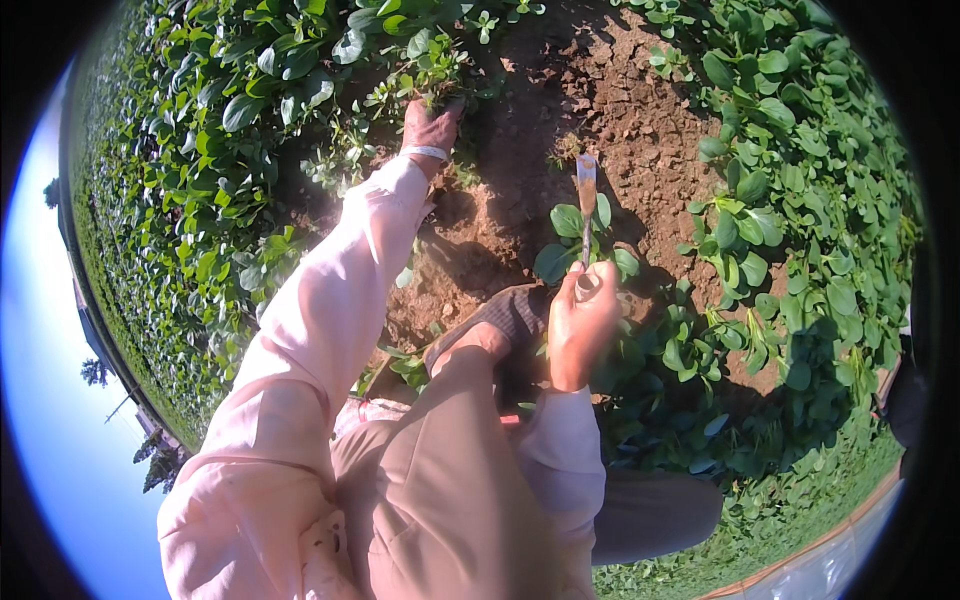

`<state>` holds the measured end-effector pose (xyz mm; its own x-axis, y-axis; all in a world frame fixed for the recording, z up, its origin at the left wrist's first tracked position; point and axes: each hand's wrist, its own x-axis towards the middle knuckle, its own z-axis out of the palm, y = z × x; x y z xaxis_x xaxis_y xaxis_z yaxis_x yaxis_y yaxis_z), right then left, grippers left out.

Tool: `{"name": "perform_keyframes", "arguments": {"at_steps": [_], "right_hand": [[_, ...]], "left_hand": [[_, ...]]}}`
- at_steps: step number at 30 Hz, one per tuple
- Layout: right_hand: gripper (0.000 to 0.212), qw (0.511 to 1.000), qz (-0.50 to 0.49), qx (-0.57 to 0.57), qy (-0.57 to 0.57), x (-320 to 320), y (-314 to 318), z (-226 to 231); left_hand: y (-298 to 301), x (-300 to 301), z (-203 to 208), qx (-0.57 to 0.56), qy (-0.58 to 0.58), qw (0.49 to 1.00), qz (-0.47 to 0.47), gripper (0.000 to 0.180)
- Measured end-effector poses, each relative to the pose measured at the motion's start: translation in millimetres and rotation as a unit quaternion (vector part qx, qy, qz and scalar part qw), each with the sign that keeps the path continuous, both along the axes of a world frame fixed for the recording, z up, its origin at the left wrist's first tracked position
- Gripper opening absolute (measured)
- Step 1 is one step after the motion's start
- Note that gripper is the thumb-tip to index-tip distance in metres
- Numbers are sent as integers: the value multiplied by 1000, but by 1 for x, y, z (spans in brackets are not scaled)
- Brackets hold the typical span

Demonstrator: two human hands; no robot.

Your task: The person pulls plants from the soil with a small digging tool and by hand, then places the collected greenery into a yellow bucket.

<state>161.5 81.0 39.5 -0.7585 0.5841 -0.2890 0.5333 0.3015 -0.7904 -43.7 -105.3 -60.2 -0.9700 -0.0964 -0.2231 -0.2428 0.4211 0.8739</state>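
Right grip clasping bladed tool, left grip half-hidden by leaves, hold unclear

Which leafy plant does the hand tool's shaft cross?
The broad-leaved plant just beyond the right hand: the hand tool's shaft passes over it, while the plants on both sides stand clear.

**Narrow-bladed hand tool and small-leaved clump, well apart**

The hand tool is held with its blade pointing forward. That blade is flat and slim, smeared brown with a bright tip; a thin dark shaft runs back to a round, pale brown handle end. The small-leaved clump, green and bushy, sits left of the hand tool and farther forward than the blade. Whether it is rooted or loose cannot be told.
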Motion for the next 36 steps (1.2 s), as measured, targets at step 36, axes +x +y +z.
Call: {"name": "perform_keyframes", "arguments": {"at_steps": [36], "right_hand": [[29, 952, 286, 101, -38, -129, -36, 4]], "left_hand": [[21, -22, -10, -64, 58, 986, -144, 37]]}}
